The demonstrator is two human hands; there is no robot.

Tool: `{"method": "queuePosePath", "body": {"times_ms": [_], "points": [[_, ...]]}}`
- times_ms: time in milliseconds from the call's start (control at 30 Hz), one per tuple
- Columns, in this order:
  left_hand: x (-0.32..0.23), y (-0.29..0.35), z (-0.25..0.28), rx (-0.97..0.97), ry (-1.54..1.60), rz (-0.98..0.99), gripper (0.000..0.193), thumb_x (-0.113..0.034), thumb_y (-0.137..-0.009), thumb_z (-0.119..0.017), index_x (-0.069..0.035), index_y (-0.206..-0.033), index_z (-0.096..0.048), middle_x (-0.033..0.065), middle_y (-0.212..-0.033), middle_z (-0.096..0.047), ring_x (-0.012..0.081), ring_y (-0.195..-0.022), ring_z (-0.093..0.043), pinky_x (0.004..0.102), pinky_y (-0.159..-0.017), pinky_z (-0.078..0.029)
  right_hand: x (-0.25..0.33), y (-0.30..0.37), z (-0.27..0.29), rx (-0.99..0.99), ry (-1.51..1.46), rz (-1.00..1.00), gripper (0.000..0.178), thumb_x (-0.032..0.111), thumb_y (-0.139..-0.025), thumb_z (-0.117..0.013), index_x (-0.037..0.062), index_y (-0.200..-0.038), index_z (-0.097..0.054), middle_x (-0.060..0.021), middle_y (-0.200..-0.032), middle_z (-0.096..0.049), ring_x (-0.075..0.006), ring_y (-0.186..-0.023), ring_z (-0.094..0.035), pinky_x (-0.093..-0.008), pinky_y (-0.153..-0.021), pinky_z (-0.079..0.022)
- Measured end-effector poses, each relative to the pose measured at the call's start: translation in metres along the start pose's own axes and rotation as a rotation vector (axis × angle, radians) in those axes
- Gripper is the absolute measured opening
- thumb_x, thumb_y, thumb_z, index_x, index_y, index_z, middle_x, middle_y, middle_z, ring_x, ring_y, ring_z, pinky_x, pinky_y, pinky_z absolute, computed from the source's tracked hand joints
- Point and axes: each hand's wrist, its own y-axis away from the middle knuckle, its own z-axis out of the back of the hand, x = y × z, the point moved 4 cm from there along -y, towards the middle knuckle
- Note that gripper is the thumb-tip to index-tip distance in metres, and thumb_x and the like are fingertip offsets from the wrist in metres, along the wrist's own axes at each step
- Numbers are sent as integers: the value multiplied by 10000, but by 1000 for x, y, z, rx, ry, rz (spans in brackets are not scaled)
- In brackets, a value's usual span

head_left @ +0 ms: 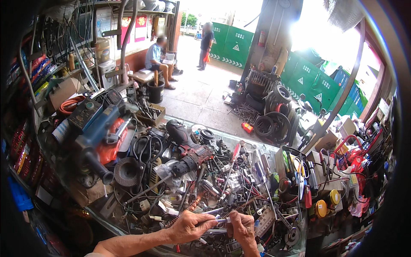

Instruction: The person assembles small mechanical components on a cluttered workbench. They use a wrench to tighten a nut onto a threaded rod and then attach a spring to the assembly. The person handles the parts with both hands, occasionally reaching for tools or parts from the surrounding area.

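Above the heaped workbench, both hands are closed close together near the front. My left hand (188,225) pinches one end of a slim, pale, rod-like piece (222,220), thumb and forefinger pressed together. On its other end my right hand (243,228) closes with bent fingers, hiding much of it; its exact kind is too small to tell. Beyond the hands, a black and red cordless drill (191,157) lies on the pile, a long bit pointing toward the lower left. A dark coil spring (253,199) rests just behind my right hand.
Small metal parts, screwdrivers and connectors cover the glass-topped bench (222,136). At left are a blue bench grinder (99,128) and a ridged round wheel (127,171). A tool box (280,162) stands right, beside yellow-lidded jars (321,208). Beyond, one person (158,58) sits and another (206,45) stands.
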Motion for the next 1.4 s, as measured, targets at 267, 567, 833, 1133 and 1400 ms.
{"method": "queuePosePath", "body": {"times_ms": [267,567,833,1133,1400], "points": [[-3,1,4,-144,47,65,169,-116,-921,-647,23,-1007,-691,54,-725,-668,55,-643,-536,253,-555,-446,8,2,0,223,-510,79,432,322,-966,-563,-71,-1138,-609,-130,-784,-656,-131,-616,-599,-235,-511,-461],[4,-1,10,-286,98,93,175,-129,-922,-658,35,-981,-677,-5,-664,-599,36,-592,-453,232,-512,-389,8,-4,2,157,-504,131,417,210,-895,-579,-120,-1150,-577,-150,-710,-638,-139,-486,-544,-236,-451,-449],[-2,-1,6,-197,-49,29,144,-90,-890,-677,24,-978,-681,76,-693,-628,79,-567,-529,269,-505,-427,8,-4,-9,104,-403,131,286,71,-938,-610,-26,-1205,-581,-68,-884,-668,-75,-581,-570,-202,-464,-432],[-9,2,-1,-107,-197,-135,119,-100,-861,-696,0,-923,-675,133,-711,-651,250,-529,-614,325,-474,-468,5,-4,-3,-17,-85,98,308,260,-964,-597,-1,-801,-612,18,-594,-552,-46,-501,-495,-206,-457,-388],[-12,4,-1,-113,-227,-193,140,-116,-857,-705,11,-911,-684,135,-727,-672,251,-545,-643,326,-484,-492,10,1,-4,116,-237,89,228,145,-893,-679,-26,-1026,-610,-23,-754,-625,-59,-609,-554,-202,-526,-439]]}}
